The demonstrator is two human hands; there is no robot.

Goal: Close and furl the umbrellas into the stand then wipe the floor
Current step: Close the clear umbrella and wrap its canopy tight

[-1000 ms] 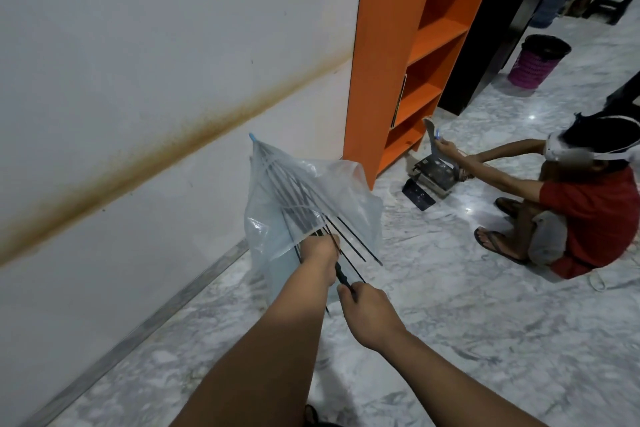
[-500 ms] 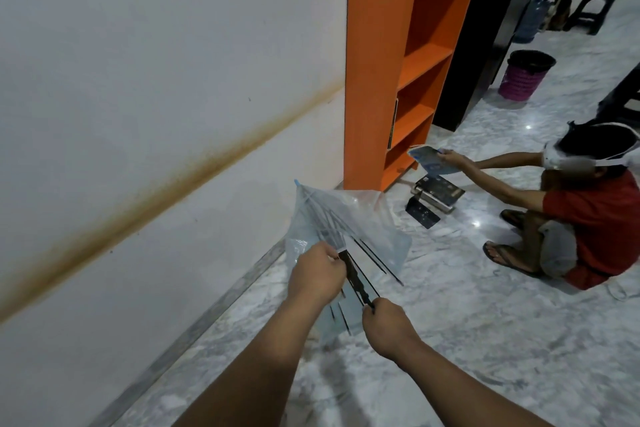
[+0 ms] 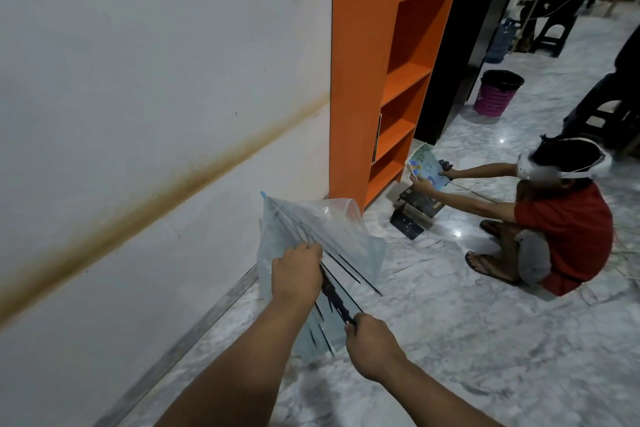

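Both arms outstretched: left hand (image 3: 296,274) fingers clamped round the clear umbrella (image 3: 311,236) ribs, right hand (image 3: 372,343) fingers clamped on its black shaft, tip angled toward the wall (image 3: 138,80).

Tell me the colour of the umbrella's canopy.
Clear, see-through plastic with a faint blue tint; the umbrella's canopy shows best in the head view, over black ribs.

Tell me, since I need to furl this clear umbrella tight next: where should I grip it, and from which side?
Probably around the gathered ribs just above the left hand, coming from the near side, where the umbrella is narrowest. The canopy billows loose toward the wall and the orange shelf, and bare rib ends splay out rightward. The right hand already holds the dark shaft's lower end, steadying it.
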